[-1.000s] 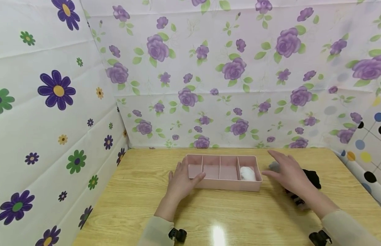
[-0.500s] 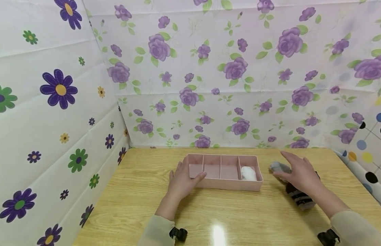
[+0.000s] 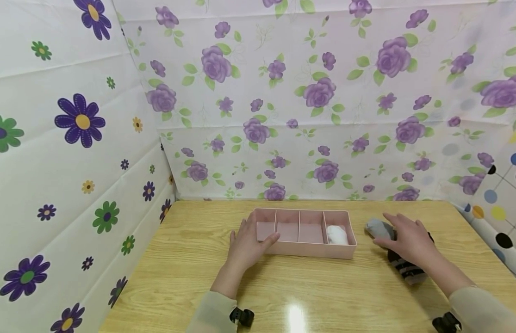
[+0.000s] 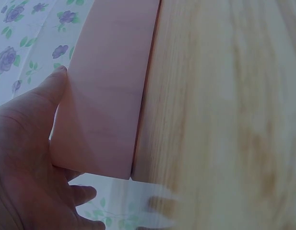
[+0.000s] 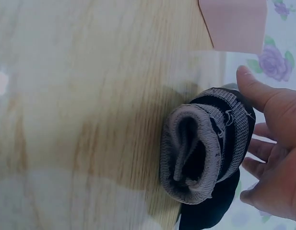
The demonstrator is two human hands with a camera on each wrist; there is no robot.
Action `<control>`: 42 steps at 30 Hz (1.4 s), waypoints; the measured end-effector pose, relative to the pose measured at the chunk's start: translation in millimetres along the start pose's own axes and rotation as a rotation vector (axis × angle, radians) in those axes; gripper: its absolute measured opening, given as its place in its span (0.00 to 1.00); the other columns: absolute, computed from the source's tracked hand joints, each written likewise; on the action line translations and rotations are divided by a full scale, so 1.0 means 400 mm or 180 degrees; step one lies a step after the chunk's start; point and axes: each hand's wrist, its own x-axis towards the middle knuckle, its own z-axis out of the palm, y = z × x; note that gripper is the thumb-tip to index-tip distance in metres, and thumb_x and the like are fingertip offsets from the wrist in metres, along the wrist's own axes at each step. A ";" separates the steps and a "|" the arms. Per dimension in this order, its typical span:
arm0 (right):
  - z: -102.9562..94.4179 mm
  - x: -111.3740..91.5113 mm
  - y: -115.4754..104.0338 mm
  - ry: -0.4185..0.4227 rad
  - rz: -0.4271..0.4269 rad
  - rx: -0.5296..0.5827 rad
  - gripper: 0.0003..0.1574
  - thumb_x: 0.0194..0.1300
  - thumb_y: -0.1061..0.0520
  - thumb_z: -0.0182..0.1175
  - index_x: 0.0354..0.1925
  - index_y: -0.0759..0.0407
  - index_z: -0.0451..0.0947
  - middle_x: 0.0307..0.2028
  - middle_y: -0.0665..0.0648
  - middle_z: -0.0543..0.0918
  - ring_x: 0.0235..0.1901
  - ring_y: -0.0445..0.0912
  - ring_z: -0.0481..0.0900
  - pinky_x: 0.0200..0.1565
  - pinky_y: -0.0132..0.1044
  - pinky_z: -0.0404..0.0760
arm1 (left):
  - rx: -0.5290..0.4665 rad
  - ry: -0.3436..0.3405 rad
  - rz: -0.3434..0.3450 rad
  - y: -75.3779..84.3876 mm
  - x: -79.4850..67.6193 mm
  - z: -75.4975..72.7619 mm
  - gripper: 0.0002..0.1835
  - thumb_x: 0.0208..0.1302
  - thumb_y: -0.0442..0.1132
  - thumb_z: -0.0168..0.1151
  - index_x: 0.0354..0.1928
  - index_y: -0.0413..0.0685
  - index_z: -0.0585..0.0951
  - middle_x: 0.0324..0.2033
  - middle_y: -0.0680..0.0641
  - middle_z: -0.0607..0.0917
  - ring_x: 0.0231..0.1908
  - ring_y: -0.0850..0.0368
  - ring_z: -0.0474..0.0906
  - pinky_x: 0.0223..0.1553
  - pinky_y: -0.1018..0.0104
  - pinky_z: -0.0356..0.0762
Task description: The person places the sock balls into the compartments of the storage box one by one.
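My left hand point(image 3: 245, 245) rests against the left end of a pink divided box point(image 3: 312, 250), its thumb lying over the front rim. In the left wrist view the fingers extend past the box's end. A white rolled bundle, likely a sock point(image 3: 337, 235), sits in the rightmost compartment. My right hand point(image 3: 409, 240) hovers over a group of rolled socks, thumb and fingers spread, holding nothing. Left of it lies a grey sock point(image 3: 377, 228); below it is a striped black-and-grey sock point(image 5: 205, 143). A black sock point(image 5: 212, 201), mostly hidden by the hand in the head view, lies beside the striped one.
The wooden table point(image 3: 191, 226) meets a flower-printed sheet point(image 3: 282, 162) at its back edge. Another flowered sheet point(image 3: 116, 185) hangs at the left, and a dotted cloth point(image 3: 503, 203) stands at the right. Each wrist wears a black camera.
My right hand has moved right, away from the box, and slightly lower over the socks, showing more of the grey and striped ones. The left hand and box stay in place.
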 end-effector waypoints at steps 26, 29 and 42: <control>0.021 -0.025 -0.020 0.0053 -0.0054 -0.0381 0.52 0.66 0.41 0.80 0.76 0.67 0.75 0.62 0.79 0.81 0.62 0.79 0.75 0.63 0.83 0.61 | 0.0010 -0.0006 -0.0012 0.004 -0.004 -0.008 0.62 0.73 0.77 0.60 0.91 0.47 0.48 0.86 0.38 0.58 0.85 0.32 0.50 0.78 0.20 0.42; 0.033 -0.022 -0.018 0.0104 -0.0094 -0.0427 0.52 0.64 0.40 0.81 0.75 0.67 0.76 0.59 0.78 0.82 0.60 0.77 0.76 0.63 0.81 0.64 | 0.0018 -0.0009 -0.0017 0.006 -0.004 -0.009 0.61 0.73 0.77 0.60 0.91 0.47 0.48 0.86 0.38 0.58 0.85 0.32 0.50 0.78 0.20 0.41; 0.069 0.021 -0.024 0.0279 0.0000 -0.0525 0.64 0.66 0.29 0.75 0.79 0.71 0.68 0.55 0.77 0.82 0.58 0.74 0.77 0.67 0.78 0.61 | 0.0008 -0.0031 -0.0022 0.015 -0.010 -0.013 0.61 0.73 0.76 0.61 0.91 0.47 0.48 0.86 0.38 0.57 0.85 0.31 0.50 0.78 0.21 0.40</control>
